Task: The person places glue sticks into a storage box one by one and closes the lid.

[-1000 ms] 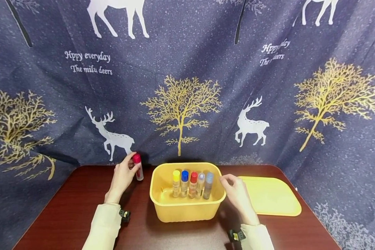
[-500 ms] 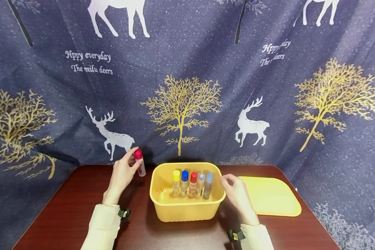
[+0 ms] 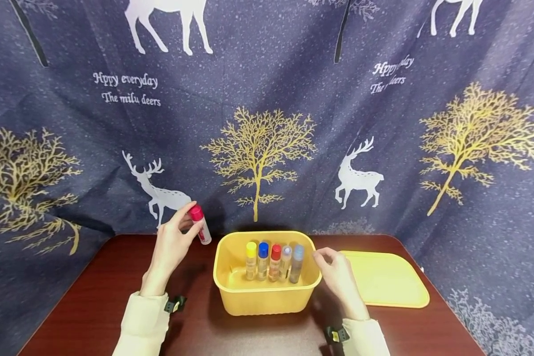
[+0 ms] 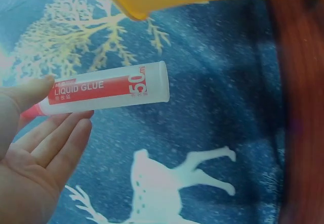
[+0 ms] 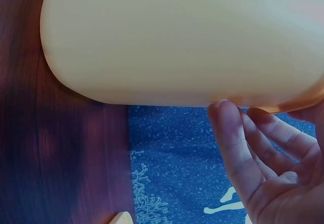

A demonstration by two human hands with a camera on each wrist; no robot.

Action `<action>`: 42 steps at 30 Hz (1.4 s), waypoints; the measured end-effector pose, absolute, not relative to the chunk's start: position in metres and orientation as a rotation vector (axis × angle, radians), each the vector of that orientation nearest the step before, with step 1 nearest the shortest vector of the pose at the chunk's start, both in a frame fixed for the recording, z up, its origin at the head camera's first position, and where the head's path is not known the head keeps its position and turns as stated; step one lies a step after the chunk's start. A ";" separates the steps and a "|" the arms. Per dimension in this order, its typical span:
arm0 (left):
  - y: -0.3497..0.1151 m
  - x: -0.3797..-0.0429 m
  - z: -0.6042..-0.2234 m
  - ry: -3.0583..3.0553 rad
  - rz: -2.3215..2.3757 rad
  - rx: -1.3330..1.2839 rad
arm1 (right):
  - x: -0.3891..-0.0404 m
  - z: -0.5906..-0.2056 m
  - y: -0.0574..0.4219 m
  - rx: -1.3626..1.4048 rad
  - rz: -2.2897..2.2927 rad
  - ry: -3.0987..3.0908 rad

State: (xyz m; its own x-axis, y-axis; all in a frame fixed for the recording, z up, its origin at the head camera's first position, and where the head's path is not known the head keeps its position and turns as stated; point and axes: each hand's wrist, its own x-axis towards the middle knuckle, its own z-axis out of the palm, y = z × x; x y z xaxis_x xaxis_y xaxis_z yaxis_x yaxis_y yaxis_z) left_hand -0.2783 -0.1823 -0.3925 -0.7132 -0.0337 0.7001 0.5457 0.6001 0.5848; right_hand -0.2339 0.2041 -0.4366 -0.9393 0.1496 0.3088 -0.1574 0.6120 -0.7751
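Note:
Between the thumb and fingers of my left hand (image 3: 171,247) is a liquid glue bottle (image 4: 111,88), pinched near its pinkish-red cap (image 3: 197,213). It tilts in the air left of a yellow plastic box (image 3: 267,300), its clear base pointing down and right. My right hand (image 3: 337,274) holds the box's right rim, fingertips (image 5: 230,115) right at the edge in the right wrist view. Inside the box several similar bottles stand in a row: a yellow-capped bottle (image 3: 251,264), a blue-capped bottle (image 3: 262,264), a red-capped bottle (image 3: 274,266) and pale-capped ones (image 3: 296,267) at the right.
A flat yellow lid (image 3: 387,279) lies on the dark red-brown table (image 3: 93,301), right of the box and partly behind my right hand. A dark blue cloth (image 3: 267,74) printed with deer and trees hangs at the table's back edge.
My left hand has lifted the glue bottle upward and slightly right, and its base has swung to the right. The right hand and the box have stayed in place.

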 end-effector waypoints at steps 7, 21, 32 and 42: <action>-0.174 -0.266 -0.381 -2.129 -1.088 -0.432 | -0.234 -0.436 0.203 0.002 1.256 -2.499; -0.151 -0.255 -0.375 -2.061 -1.253 -0.479 | -0.234 -0.437 0.204 -0.016 1.272 -2.498; -0.132 -0.259 -0.384 -2.125 -1.315 -0.554 | -0.235 -0.438 0.205 -0.006 1.249 -2.498; -0.124 -0.263 -0.398 -2.224 -1.290 -0.633 | -0.234 -0.436 0.204 -0.010 1.258 -2.502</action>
State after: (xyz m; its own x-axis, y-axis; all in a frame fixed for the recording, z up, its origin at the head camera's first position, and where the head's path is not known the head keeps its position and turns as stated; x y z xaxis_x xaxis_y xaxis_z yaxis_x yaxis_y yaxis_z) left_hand -0.2633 -0.1237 -0.3979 -0.7731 0.1470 0.6170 0.6085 0.4465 0.6560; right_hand -0.2341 0.2035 -0.4363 -0.9424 0.1564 0.2956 -0.1439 0.6083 -0.7806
